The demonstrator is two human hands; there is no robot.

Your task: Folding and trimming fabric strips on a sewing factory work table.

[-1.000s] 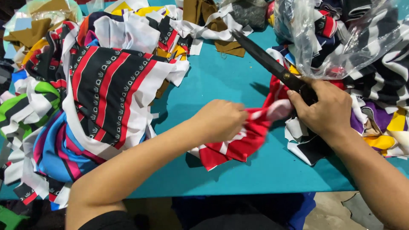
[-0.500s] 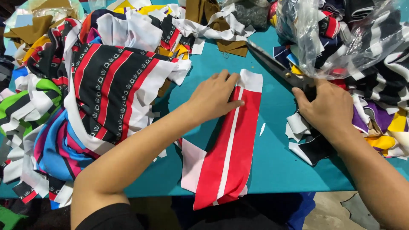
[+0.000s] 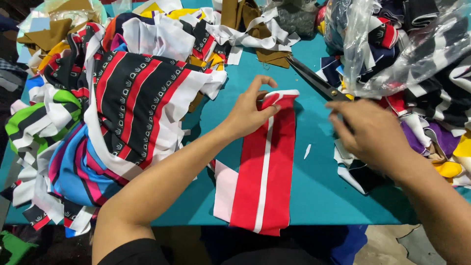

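Observation:
A long red fabric strip [image 3: 267,167] with a white centre stripe lies flat on the teal table [image 3: 319,186], its near end hanging over the front edge. My left hand [image 3: 251,109] pinches the strip's far end between thumb and fingers. My right hand [image 3: 370,130] is at the right of the strip, blurred, and closed around the handles of black scissors [image 3: 314,78]. The scissor blades point away toward the back of the table.
A big heap of striped fabric pieces [image 3: 122,108] covers the left of the table. More scraps and a clear plastic bag [image 3: 392,49] of fabric pile up at the right and back. A small white scrap [image 3: 307,151] lies beside the strip.
The bunched red strip has been spread out flat along the table. My left hand moved to its far end and now pinches it. My right hand slid toward me with the scissors.

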